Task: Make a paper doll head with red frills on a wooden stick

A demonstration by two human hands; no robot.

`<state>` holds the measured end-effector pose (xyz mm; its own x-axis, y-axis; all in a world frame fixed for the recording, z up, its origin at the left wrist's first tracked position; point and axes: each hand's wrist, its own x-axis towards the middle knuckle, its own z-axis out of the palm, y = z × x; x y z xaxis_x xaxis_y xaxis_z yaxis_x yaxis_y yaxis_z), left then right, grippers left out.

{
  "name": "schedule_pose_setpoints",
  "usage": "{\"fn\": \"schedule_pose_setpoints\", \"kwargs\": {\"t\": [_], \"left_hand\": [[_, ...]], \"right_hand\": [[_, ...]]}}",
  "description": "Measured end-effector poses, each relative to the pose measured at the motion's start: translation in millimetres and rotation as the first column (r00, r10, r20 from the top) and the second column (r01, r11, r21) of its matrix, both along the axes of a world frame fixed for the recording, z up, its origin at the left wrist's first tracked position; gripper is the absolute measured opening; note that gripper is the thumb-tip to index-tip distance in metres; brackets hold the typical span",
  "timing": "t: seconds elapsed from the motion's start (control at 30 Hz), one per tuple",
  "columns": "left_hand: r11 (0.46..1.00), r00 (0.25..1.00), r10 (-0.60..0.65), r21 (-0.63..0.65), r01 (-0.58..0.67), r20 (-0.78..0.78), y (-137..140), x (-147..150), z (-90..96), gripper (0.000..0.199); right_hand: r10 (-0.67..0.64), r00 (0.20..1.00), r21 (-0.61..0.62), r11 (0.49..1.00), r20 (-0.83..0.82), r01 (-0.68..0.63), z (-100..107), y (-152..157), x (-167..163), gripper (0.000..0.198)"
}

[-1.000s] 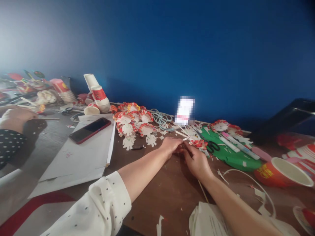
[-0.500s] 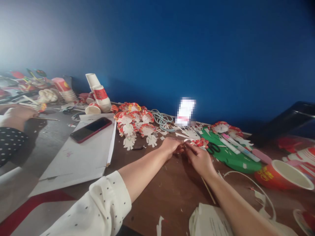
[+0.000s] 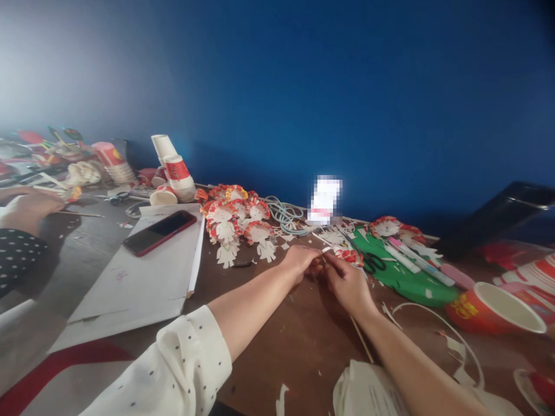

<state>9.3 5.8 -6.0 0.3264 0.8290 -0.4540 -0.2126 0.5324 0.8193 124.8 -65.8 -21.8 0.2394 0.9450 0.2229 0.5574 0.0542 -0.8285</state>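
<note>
My left hand (image 3: 306,260) and my right hand (image 3: 347,281) meet above the brown table, both closed, fingertips pinched together. Between them is a white paper end, apparently part of a paper figure with a red-and-white frilled rim (image 3: 350,256), which shows just beyond my right fingers. My own fingers hide most of it. Under my right forearm a thin stick (image 3: 362,341) slants toward me; whether it is held or lying on the table I cannot tell. Black-handled scissors (image 3: 374,263) lie just right of the frill. Left of my hands sits a pile of similar frilled paper figures (image 3: 234,216).
A lit, blurred phone (image 3: 324,199) leans at the wall. Right are a green sheet (image 3: 399,283) with markers and a red paper cup (image 3: 489,309). Left, a dark phone (image 3: 160,232) rests on a white board (image 3: 130,289); paper cups (image 3: 177,176) stand behind. A co-worker's hand (image 3: 32,208) is far left.
The view has shifted slightly. The red frill beside my right fingers sits a little lower and further left. Both hands keep their pinch in nearly the same place.
</note>
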Motion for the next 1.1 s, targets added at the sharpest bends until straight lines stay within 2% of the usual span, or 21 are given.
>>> {"fn": "schedule_pose_setpoints", "kwargs": {"t": [0.2, 0.4, 0.83, 0.97, 1.1], "left_hand": [[1.0, 1.0, 0.003, 0.018, -0.004, 0.02, 2, 0, -1.8, 0.018], [1.0, 1.0, 0.006, 0.023, -0.006, -0.03, 2, 0, -2.3, 0.018], [0.991, 0.994, -0.11, 0.073, 0.11, -0.008, 3, -4, -4.8, 0.012], [0.99, 0.993, -0.115, 0.079, 0.116, -0.007, 3, -5, -3.9, 0.012], [0.992, 0.995, -0.095, 0.086, 0.093, 0.019, 2, -6, -3.5, 0.016]], "right_hand": [[-0.003, 1.0, 0.035, 0.999, 0.019, 0.003, -2, -2, -2, 0.046], [0.005, 0.999, 0.078, 0.997, 0.053, -0.009, -2, -2, -2, 0.042], [-0.012, 0.997, 0.079, 0.997, 0.075, 0.007, -1, 1, 10, 0.039], [-0.017, 0.999, -0.023, 1.0, -0.047, 0.016, 1, 1, 9, 0.047], [-0.013, 0.935, -0.097, 0.995, -0.354, -0.023, -1, 3, 6, 0.057]]}}
